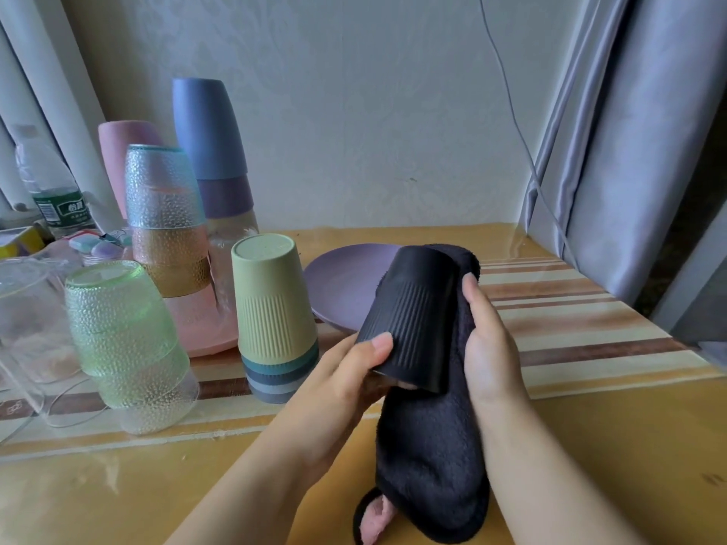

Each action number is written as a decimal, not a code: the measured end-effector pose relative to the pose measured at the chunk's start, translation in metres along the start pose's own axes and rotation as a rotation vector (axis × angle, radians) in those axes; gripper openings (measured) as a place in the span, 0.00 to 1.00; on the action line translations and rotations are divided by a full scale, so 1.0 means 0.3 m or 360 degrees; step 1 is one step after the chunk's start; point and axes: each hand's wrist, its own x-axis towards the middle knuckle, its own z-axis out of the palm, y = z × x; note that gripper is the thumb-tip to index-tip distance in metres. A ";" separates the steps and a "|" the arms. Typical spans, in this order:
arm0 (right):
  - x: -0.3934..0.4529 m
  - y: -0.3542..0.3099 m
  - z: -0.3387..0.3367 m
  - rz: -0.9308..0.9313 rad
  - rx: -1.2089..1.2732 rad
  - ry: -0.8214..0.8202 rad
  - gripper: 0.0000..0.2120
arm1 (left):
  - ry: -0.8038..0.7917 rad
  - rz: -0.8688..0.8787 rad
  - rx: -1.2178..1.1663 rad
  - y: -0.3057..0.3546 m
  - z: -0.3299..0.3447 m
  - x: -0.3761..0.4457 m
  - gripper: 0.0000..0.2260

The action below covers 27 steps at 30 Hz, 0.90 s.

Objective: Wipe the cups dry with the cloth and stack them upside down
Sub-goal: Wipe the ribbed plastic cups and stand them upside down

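Observation:
A black ribbed cup (pixel 413 316) is held upside down and tilted above the table. My left hand (pixel 346 379) grips its rim, thumb on the outside. My right hand (pixel 488 340) presses a dark fleece cloth (pixel 429 466) against the cup's right side; the cloth hangs down to the table. To the left stands a stack of upside-down ribbed cups (pixel 273 308), a pale green one on top. Further left are a stack of green textured glasses (pixel 122 340), a stack of clear and amber glasses (pixel 167 218), and a tall blue and purple stack (pixel 210 143).
A purple plate (pixel 338 281) lies behind the black cup and a pink plate (pixel 204 328) sits under the amber stack. A pink cup (pixel 118 151), a water bottle (pixel 47 182) and clear glasses (pixel 27 316) stand at the left. Grey curtains (pixel 629 151) hang right.

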 end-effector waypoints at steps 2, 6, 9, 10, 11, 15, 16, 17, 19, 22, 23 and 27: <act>-0.013 0.021 0.015 0.0128 0.0050 -0.0100 0.19 | 0.0092 -0.0041 -0.0143 0.004 0.002 0.007 0.29; -0.008 0.071 0.015 0.0115 -0.0134 -0.0031 0.18 | 0.0295 -0.0088 -0.0148 0.008 -0.002 0.023 0.30; 0.003 0.064 0.001 -0.0078 -0.0305 0.0069 0.15 | 0.0597 0.0082 -0.0019 0.004 0.024 0.029 0.23; 0.005 0.056 -0.003 -0.0160 -0.0364 0.0076 0.13 | 0.0696 0.0200 0.0046 0.000 0.032 0.027 0.18; 0.004 0.049 -0.003 -0.0236 -0.0414 0.0071 0.12 | 0.0774 0.0323 0.0147 0.002 0.041 0.020 0.14; -0.010 0.047 0.006 -0.0416 -0.0574 0.0033 0.09 | 0.0729 0.0514 0.0667 0.006 0.052 -0.010 0.17; -0.014 0.053 0.008 -0.0448 -0.0624 0.0037 0.09 | 0.0658 0.0449 0.0707 0.006 0.051 -0.013 0.19; -0.015 0.061 0.006 -0.0471 -0.0658 0.0036 0.08 | 0.0604 0.0402 0.0753 0.002 0.048 -0.012 0.23; -0.017 0.070 0.003 -0.0488 -0.0685 0.0010 0.09 | 0.0521 0.0380 0.0834 -0.010 0.038 -0.004 0.30; -0.012 0.061 -0.005 -0.0485 -0.0701 -0.0002 0.08 | 0.0405 0.0316 0.0753 -0.003 0.023 -0.004 0.20; -0.004 0.051 -0.010 -0.0465 -0.0666 0.0025 0.08 | 0.0330 0.0269 0.0671 0.003 0.021 -0.007 0.16; 0.020 0.005 -0.018 -0.0221 -0.0352 0.0118 0.10 | 0.0062 0.0048 0.0249 0.007 0.007 -0.007 0.16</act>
